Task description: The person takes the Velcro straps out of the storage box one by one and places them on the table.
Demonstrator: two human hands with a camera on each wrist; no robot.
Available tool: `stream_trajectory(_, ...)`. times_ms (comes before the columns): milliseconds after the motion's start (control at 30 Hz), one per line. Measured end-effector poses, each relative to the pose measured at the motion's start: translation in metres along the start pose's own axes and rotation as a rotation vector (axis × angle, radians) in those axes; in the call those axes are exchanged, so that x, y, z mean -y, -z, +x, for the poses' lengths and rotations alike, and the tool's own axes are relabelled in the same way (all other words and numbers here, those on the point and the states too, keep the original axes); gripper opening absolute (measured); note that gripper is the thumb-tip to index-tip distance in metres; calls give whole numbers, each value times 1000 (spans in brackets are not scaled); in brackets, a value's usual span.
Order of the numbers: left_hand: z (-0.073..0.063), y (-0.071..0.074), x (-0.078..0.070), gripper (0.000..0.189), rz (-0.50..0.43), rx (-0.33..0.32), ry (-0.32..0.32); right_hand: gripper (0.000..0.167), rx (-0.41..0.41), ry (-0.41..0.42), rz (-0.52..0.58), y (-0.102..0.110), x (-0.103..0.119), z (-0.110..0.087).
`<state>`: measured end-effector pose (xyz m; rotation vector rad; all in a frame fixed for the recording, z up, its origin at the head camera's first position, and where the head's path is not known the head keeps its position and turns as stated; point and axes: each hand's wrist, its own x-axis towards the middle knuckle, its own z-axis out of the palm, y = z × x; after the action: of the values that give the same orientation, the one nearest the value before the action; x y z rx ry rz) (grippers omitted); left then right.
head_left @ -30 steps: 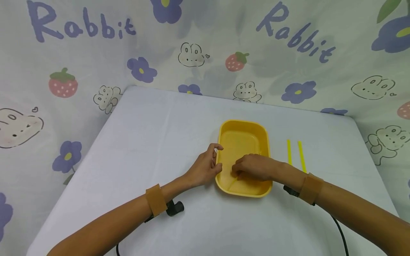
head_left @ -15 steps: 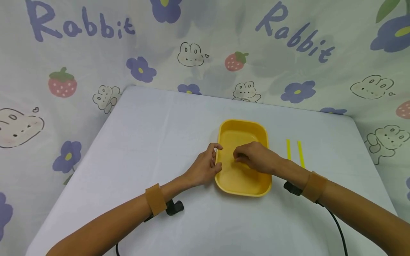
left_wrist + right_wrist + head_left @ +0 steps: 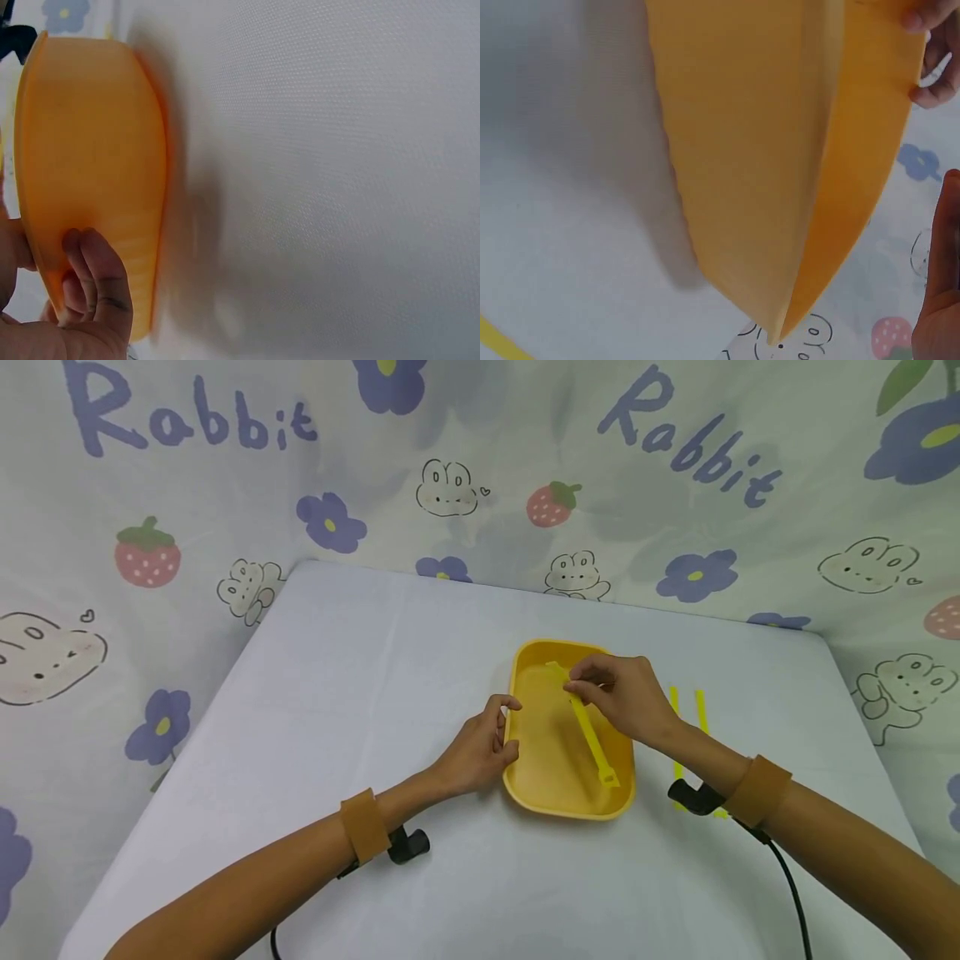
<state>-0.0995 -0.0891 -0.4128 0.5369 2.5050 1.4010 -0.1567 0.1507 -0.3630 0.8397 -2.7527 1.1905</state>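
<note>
A yellow rectangular tray [image 3: 547, 768] stands on the white table. My left hand [image 3: 476, 752] grips its left rim; in the left wrist view the left hand's fingers [image 3: 105, 277] press the outer wall. Over the tray my right hand [image 3: 630, 697] pinches a flat yellow strip [image 3: 588, 735] between thumb and fingers, near its far end. The strip slants down toward the near right of the tray and has a wider, slotted near end. Whether that end touches the tray floor, I cannot tell. In the right wrist view only part of the right hand [image 3: 941, 277] shows.
Two more yellow strips [image 3: 702, 710] lie side by side right of the tray, partly under my right forearm. Each wrist wears a brown band [image 3: 366, 828] with a black camera [image 3: 408, 846] and cable. A curtain printed with rabbits hangs behind the table.
My right hand has risen from low in the tray and moved toward its far right side, bringing the pinched strip into sight. The left hand has stayed at the rim.
</note>
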Motion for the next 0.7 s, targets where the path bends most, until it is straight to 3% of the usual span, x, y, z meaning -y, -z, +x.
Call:
stream_trajectory(300,-1,0,0,49,-2,0,3,18,-51,-224,146,13,-2,-2)
stream_trajectory(700,-3,-1,0,49,-20,-2,6,28,-158,-364,296,31,-15,-9)
